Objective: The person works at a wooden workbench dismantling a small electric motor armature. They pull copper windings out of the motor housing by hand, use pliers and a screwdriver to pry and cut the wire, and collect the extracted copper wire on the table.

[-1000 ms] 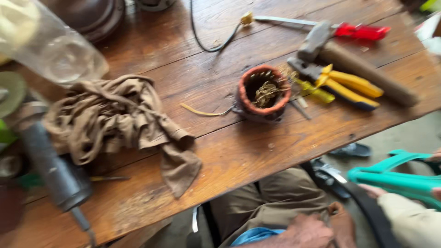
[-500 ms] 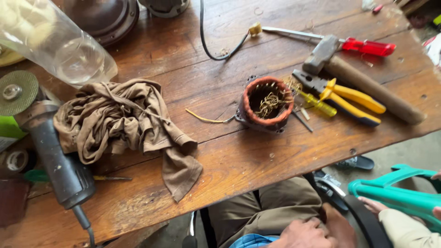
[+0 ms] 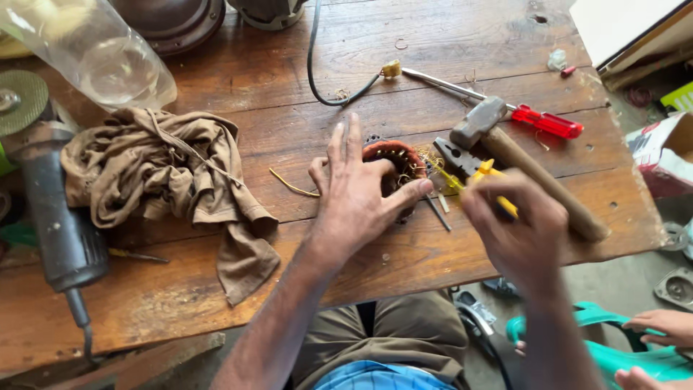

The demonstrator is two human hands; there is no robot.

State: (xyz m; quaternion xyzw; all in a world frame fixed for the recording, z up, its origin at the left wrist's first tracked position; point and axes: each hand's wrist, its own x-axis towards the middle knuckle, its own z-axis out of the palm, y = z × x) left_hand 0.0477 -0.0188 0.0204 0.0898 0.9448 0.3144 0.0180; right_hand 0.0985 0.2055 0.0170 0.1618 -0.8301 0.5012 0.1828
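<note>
We lay our left hand over the 1 round copper-wound motor coil on the wooden counter, fingers spread and thumb hooked on its near rim, likely to pin it flat. Just right of those fingers, our right hand is closed around the 1 pair of yellow-handled pliers, jaws pointing at the coil's wires, probably to pull them. Beyond that fist lie 1 hammer and 1 red-handled screwdriver; left of the spread fingers sit 1 brown rag and 1 angle grinder.
</note>
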